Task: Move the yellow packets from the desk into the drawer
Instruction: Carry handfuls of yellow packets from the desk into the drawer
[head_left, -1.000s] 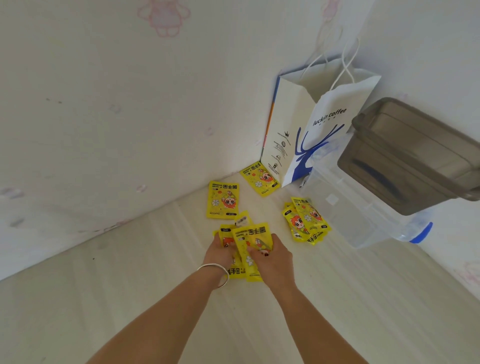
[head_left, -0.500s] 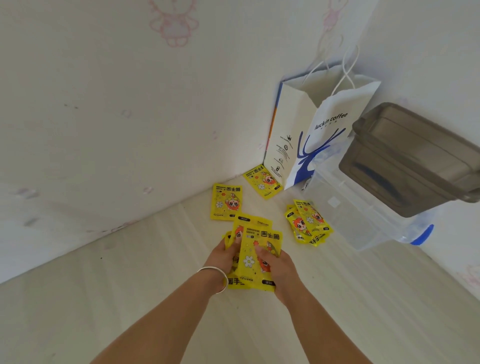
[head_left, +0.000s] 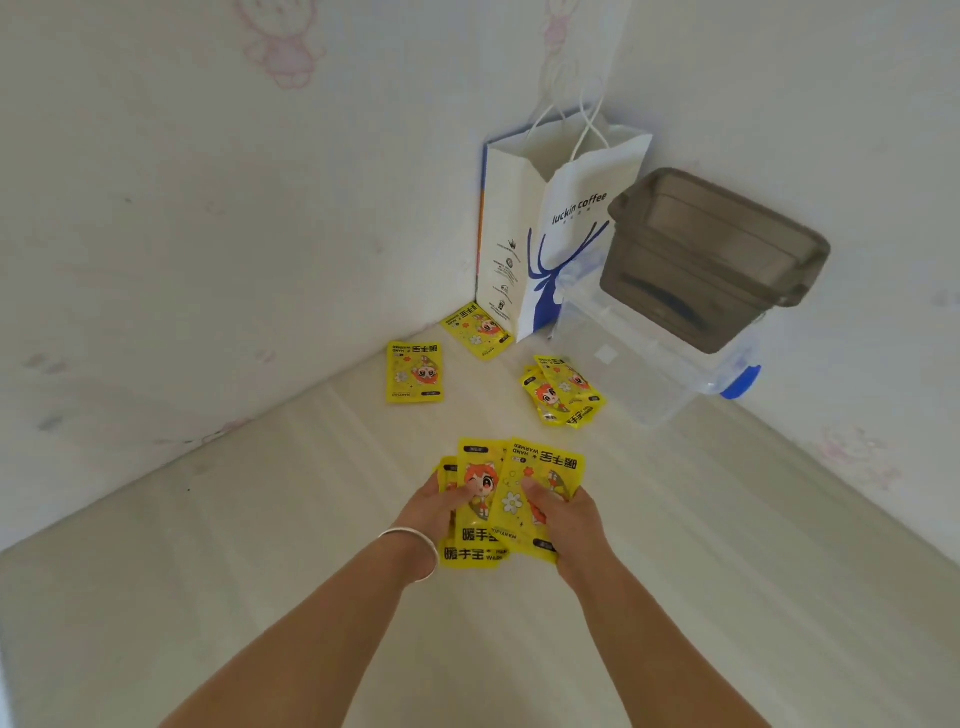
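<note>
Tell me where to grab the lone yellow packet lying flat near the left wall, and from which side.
Take the single packet by its near short edge, coming from above on the person's side. It lies flat on the desk, so a pinch at an edge should lift it more easily than a grasp across its face. That edge looks clear, while the wall crowds its far end.

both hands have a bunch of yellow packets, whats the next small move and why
Probably square up the fanned stack of packets held between the left hand and right hand, then reach for the small pile beside the clear box. Two single packets also lie near the wall, so gathering isn't finished.
</note>
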